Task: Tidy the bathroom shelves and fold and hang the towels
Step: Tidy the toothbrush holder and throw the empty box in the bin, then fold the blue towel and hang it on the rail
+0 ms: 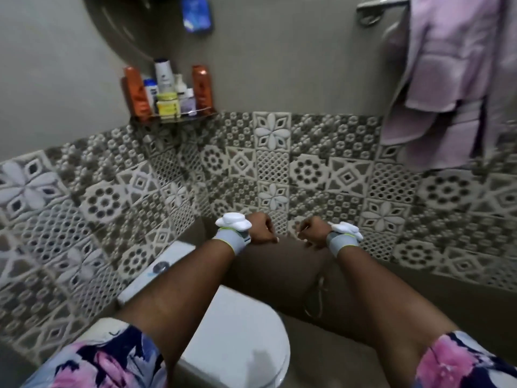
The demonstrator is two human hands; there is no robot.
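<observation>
At upper right on the wall, a lilac towel is hanging bunched and uneven over a metal rail, its lower folds drooping onto the top of the patterned tile band. At the corner, well left of the towel, a small shelf is sitting just above the tiles, crowded with containers: a tall orange bottle at its left end, a second orange bottle at its right end, a white bottle standing tallest between them, and a yellow jar at the front; the smaller items behind are too blurred to name. A blue packet is hanging on the wall above the shelf. Both arms are reaching forward low in front of the tiles, well below towel and shelf. The left hand and right hand are hovering close together but apart, fingers curled under into loose fists, with nothing visible in either. A grey wristband with a white piece on top is sitting on the left wrist, and a matching band on the right. A white toilet with its lid down is standing between the person and the wall under the left forearm, which is covering part of the cistern. A thin hose is hanging between the forearms. Floral fabric is showing at the bottom corners.
</observation>
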